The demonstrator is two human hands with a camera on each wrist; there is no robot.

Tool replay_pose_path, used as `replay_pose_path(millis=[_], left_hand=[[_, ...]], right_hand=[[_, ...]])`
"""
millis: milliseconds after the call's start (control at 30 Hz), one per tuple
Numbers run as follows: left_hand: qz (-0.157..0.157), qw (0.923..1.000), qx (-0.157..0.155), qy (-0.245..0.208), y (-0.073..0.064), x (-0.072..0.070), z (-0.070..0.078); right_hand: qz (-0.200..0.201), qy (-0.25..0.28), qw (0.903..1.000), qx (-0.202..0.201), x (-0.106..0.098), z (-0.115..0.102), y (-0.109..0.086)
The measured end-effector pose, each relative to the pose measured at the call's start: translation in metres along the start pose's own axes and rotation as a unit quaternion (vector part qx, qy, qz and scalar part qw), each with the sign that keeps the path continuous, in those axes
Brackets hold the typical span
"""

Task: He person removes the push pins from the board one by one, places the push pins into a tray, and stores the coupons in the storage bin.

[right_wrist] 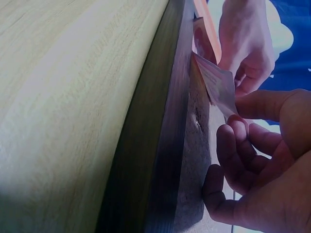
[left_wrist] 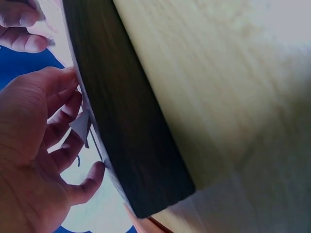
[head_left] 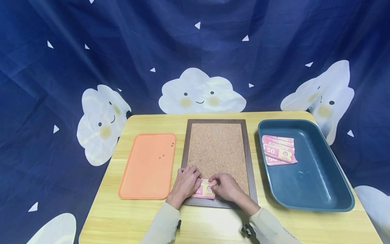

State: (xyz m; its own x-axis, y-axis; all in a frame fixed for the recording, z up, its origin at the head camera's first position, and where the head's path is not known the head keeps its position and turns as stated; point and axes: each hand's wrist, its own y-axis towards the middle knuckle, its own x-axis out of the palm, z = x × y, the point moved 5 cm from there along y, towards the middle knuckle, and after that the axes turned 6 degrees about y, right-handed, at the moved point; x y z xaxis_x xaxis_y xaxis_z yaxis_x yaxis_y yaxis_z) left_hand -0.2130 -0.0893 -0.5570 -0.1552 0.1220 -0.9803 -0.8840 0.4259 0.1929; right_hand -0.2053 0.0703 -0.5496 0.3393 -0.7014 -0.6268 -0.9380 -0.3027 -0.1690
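Note:
A pink and yellow paper coupon (head_left: pixel 205 190) marked with print lies at the near edge of a cork board (head_left: pixel 217 152) with a brown frame. My left hand (head_left: pixel 186 183) covers the coupon's left end, fingers bent around it; a pale paper corner (left_wrist: pixel 82 127) pokes out between them in the left wrist view. Between thumb and index finger, my right hand (head_left: pixel 228 187) pinches the right end. In the right wrist view that end of the coupon (right_wrist: pixel 218 90) tilts up off the cork. A small clear item (head_left: pixel 217 130) sits near the board's top.
An orange tray (head_left: pixel 146 169) at left carries several tiny dark pieces (head_left: pixel 163 156). On the right stands a deep blue-green bin (head_left: pixel 313 183) with several more pink coupons (head_left: pixel 278 150) in it. A cloud-patterned curtain (head_left: pixel 219 44) hangs behind the wooden table (head_left: pixel 103 217).

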Motion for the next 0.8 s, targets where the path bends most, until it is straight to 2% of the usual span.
replay_pose_path(millis=[267,667,800], left_hand=[[0.001,1.0000,-0.002,0.003,0.0004,0.0004,0.0001],[0.006,1.0000,-0.007,0.000,-0.0009,0.0028,-0.0014],[0.006,0.9999,-0.010,-0.001,-0.0005,0.0031,-0.0016]], right_hand=[[0.004,0.003,1.0000,0.004,-0.0006,-0.0002,-0.0001],[0.009,-0.002,0.9998,-0.017,-0.0006,-0.0006,-0.0008],[0.009,-0.003,0.9999,-0.013,-0.0005,-0.0005,-0.0011]])
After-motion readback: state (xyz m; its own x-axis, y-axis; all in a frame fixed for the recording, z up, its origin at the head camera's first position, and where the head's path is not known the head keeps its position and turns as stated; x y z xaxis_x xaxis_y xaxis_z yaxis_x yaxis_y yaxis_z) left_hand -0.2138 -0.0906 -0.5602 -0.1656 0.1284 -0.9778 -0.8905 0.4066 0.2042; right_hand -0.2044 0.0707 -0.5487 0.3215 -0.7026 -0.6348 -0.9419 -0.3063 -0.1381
